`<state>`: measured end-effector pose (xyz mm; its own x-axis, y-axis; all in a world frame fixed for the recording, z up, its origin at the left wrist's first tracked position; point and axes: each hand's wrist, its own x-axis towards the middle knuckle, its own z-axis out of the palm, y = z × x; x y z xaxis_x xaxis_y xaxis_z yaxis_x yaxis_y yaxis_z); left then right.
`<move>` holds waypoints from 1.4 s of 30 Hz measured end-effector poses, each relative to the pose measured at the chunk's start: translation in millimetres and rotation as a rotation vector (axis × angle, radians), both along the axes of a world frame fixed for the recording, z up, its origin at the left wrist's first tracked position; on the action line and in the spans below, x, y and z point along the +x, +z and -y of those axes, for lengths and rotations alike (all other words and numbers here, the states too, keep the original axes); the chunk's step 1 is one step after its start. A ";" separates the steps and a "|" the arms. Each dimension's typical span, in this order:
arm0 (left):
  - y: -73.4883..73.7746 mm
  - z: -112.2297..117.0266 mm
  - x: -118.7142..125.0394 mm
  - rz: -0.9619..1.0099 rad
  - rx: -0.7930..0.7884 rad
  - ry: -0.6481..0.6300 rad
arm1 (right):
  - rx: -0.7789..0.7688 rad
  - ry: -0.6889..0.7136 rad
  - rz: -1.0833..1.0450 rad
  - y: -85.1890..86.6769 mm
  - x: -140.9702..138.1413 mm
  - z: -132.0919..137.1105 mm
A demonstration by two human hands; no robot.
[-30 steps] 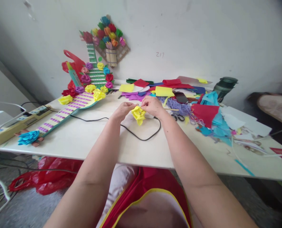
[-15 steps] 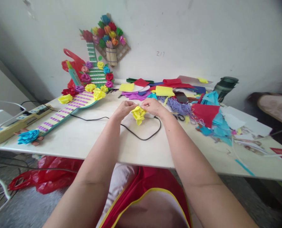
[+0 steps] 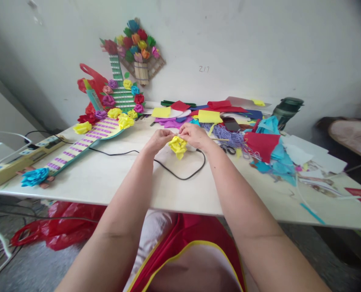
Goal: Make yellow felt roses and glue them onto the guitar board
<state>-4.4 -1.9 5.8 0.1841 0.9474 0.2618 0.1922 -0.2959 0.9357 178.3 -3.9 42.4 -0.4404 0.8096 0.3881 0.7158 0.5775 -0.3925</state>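
A yellow paper flower [image 3: 177, 146] hangs between my two hands above the middle of the white table. My left hand [image 3: 160, 140] pinches its upper left edge. On the other side, my right hand [image 3: 193, 136] has its fingers closed at the flower's upper right. A thin light-coloured stick [image 3: 220, 139] shows just right of my right hand; whether the hand holds it I cannot tell. Beneath the flower a black cable [image 3: 180, 177] loops over the table.
A striped board with paper flowers [image 3: 86, 142] lies on the left beside a power strip [image 3: 31, 156]. Coloured paper sheets [image 3: 210, 117], purple yarn [image 3: 229, 136], scissors [image 3: 229, 150] and paper scraps [image 3: 262, 146] spread across the back and right. A dark bottle [image 3: 288, 110] stands at back right.
My right hand's fingers have shifted slightly at the top of the yellow flower, and the flower has turned a little. The thin stick now shows beside my right hand.
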 end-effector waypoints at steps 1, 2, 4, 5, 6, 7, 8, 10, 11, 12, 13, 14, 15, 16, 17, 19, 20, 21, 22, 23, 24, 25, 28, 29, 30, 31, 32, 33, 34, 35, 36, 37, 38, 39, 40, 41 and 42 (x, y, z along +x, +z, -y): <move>0.3 0.3 0.3 0.002 -0.003 -0.003 | 0.008 -0.004 0.006 0.5 -0.5 0.4; 0.7 0.7 0.6 0.006 -0.002 -0.003 | 0.015 -0.008 0.011 0.9 -1.0 0.7; 2.2 1.5 1.2 0.026 0.023 0.016 | 0.024 -0.018 0.020 1.6 -1.8 0.7; 3.2 1.9 1.4 0.038 0.041 0.024 | 0.028 -0.026 0.024 1.8 -2.1 0.4; 4.1 2.4 1.6 0.050 0.056 0.024 | 0.030 -0.035 0.029 1.8 -2.4 -0.1; 4.9 3.0 1.8 0.058 0.061 0.014 | 0.031 -0.045 0.033 1.6 -2.5 -0.7; 5.6 3.5 2.0 0.059 0.056 -0.009 | 0.030 -0.053 0.037 1.3 -2.6 -1.4; 6.0 4.4 2.8 0.046 0.027 -0.070 | 0.026 -0.069 0.045 0.8 -2.8 -2.5; 5.7 4.7 3.4 0.037 0.015 -0.088 | 0.023 -0.078 0.049 0.7 -2.9 -2.7; 5.2 4.8 4.2 0.028 0.012 -0.092 | 0.021 -0.088 0.052 0.8 -3.0 -2.8; 4.4 4.7 5.1 0.021 0.018 -0.085 | 0.019 -0.098 0.054 1.0 -3.2 -2.5; 3.5 4.4 6.0 0.016 0.029 -0.075 | 0.018 -0.107 0.054 1.4 -3.4 -2.1; 2.6 3.9 6.9 0.013 0.040 -0.067 | 0.020 -0.115 0.051 1.8 -3.6 -1.4; 1.7 3.3 7.6 0.013 0.048 -0.060 | 0.023 -0.118 0.046 2.2 -3.8 -0.7; 1.0 2.7 8.1 0.014 0.053 -0.059 | 0.029 -0.119 0.040 2.5 -4.0 0.0; -0.1 1.5 8.8 0.016 0.049 -0.058 | 0.039 -0.119 0.031 2.8 -4.3 1.5; -0.3 1.1 9.0 0.016 0.047 -0.057 | 0.042 -0.119 0.027 2.8 -4.4 2.1; -0.5 0.8 9.1 0.016 0.045 -0.055 | 0.044 -0.119 0.025 2.6 -4.6 2.6; -0.5 0.8 9.2 0.017 0.043 -0.053 | 0.045 -0.121 0.023 2.4 -4.7 3.1; -0.5 0.9 9.3 0.019 0.040 -0.055 | 0.048 -0.124 0.022 2.1 -4.9 3.5; -0.5 1.1 9.5 0.022 0.036 -0.058 | 0.053 -0.126 0.024 1.9 -5.0 3.8; -0.5 1.3 9.7 0.027 0.031 -0.061 | 0.060 -0.127 0.031 1.6 -5.3 4.2; -0.8 1.9 9.8 0.046 0.018 -0.066 | 0.078 -0.119 0.077 1.6 -6.1 5.5; -1.0 1.9 9.5 0.053 0.013 -0.062 | 0.081 -0.115 0.092 1.8 -6.4 6.0; -1.1 1.8 9.1 0.060 0.009 -0.056 | 0.080 -0.114 0.104 2.2 -6.5 6.5; -1.3 1.6 8.6 0.065 0.003 -0.051 | 0.074 -0.115 0.113 2.6 -6.4 7.0; -1.4 1.4 8.0 0.071 -0.004 -0.046 | 0.064 -0.116 0.119 3.2 -6.1 7.4; -1.4 1.0 7.3 0.078 -0.012 -0.041 | 0.052 -0.118 0.124 3.7 -5.6 7.6; -1.4 0.6 6.7 0.086 -0.020 -0.035 | 0.040 -0.119 0.125 4.2 -4.8 7.7; -1.5 0.2 6.1 0.096 -0.028 -0.027 | 0.029 -0.117 0.123 4.5 -3.9 7.6; -1.5 -0.3 5.6 0.108 -0.033 -0.017 | 0.023 -0.115 0.116 4.7 -2.9 7.3; -1.7 -0.8 5.3 0.119 -0.037 -0.006 | 0.020 -0.112 0.106 4.8 -1.9 7.0; -1.9 -1.2 5.0 0.129 -0.039 0.006 | 0.019 -0.109 0.094 4.7 -0.9 6.5; -2.1 -1.5 4.9 0.137 -0.040 0.015 | 0.018 -0.107 0.082 4.4 0.0 5.9; -2.4 -1.8 4.7 0.144 -0.042 0.023 | 0.017 -0.107 0.070 4.0 0.7 5.3; -2.7 -1.9 4.6 0.150 -0.045 0.028 | 0.015 -0.109 0.058 3.4 1.4 4.5; -3.0 -2.0 4.4 0.156 -0.045 0.033 | 0.013 -0.111 0.046 2.7 1.9 3.7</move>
